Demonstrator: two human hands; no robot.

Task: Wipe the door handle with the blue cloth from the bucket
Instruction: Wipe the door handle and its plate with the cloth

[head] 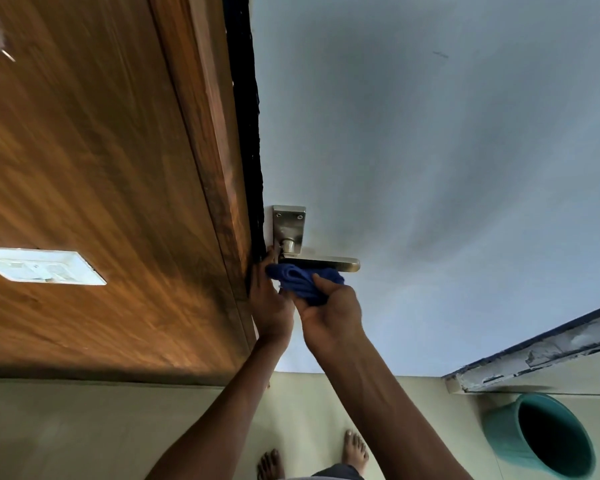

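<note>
A metal lever door handle (329,263) on a steel backplate (289,225) sits on the pale blue door. A bunched blue cloth (300,278) is pressed against the underside of the lever. My right hand (331,311) is closed around the cloth from below. My left hand (271,303) is at the door's edge just left of the handle, fingers reaching up behind the cloth; whether it grips the cloth is hidden. A teal bucket (503,441) stands on the floor at the lower right.
A brown wooden panel (101,168) with a white switch plate (45,266) fills the left side. A chipped white ledge (534,362) runs along the right above the bucket. My bare feet (354,448) stand on the beige floor.
</note>
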